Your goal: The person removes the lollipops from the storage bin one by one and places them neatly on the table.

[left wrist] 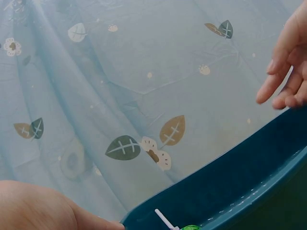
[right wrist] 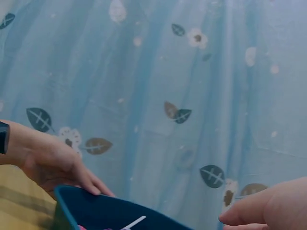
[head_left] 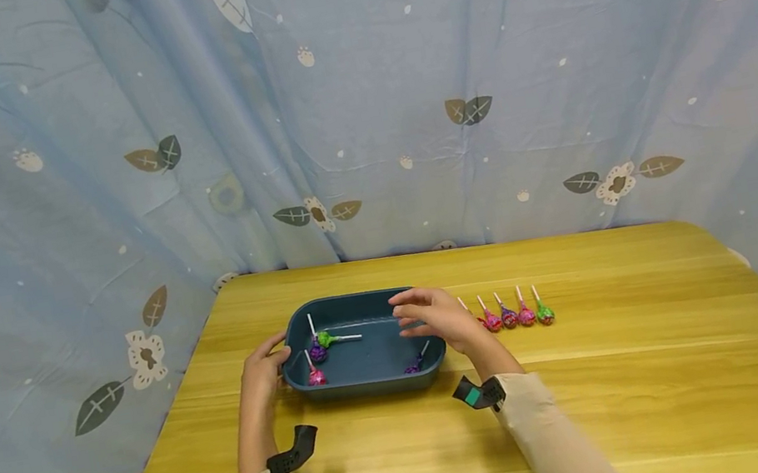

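Note:
A dark blue plastic bin stands on the table with several wrapped lollipops inside. At its left end lie a green lollipop, a purple lollipop and a pink lollipop; another purple lollipop is near the right end. My left hand holds the bin's left end, its thumb at the rim. Over the right end hovers my right hand, fingers loosely bent and apart, with nothing visible in them. In the left wrist view, the right hand appears above the far rim.
Right of the bin, several lollipops lie in a row, sticks pointing away; the leftmost is partly hidden by the right hand. They rest on a yellow wooden table. A blue patterned curtain hangs behind and along the sides.

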Tool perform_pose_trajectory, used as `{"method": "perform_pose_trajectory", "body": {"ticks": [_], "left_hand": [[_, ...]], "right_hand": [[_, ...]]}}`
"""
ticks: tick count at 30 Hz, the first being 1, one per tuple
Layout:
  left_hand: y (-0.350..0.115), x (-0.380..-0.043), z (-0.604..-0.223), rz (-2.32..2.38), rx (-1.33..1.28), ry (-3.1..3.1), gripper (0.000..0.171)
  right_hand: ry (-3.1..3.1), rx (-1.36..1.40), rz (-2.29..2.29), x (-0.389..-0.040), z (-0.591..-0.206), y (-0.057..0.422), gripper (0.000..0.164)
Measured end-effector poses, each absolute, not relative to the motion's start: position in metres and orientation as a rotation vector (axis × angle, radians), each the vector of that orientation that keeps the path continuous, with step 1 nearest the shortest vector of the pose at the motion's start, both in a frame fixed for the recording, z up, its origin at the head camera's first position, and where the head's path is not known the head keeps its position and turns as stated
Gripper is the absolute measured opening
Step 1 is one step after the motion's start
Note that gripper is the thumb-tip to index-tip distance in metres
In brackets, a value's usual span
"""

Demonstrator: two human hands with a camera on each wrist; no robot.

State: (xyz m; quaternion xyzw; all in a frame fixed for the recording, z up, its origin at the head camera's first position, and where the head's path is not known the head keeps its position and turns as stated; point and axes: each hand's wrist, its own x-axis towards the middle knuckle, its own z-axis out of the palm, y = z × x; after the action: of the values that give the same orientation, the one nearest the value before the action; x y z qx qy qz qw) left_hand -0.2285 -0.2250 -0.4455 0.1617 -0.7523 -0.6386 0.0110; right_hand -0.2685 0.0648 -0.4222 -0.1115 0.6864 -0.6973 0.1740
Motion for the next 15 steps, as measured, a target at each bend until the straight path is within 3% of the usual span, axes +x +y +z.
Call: {"method": "perform_pose_trajectory", "body": {"ticks": [15], "left_hand": [[-0.225,-0.229,-0.446,-1.989,0.513,-2.337,0.041]], "right_hand": [[1.904,-0.318,-1.902,-0.267,-0.435,0.016,0.033]]}}
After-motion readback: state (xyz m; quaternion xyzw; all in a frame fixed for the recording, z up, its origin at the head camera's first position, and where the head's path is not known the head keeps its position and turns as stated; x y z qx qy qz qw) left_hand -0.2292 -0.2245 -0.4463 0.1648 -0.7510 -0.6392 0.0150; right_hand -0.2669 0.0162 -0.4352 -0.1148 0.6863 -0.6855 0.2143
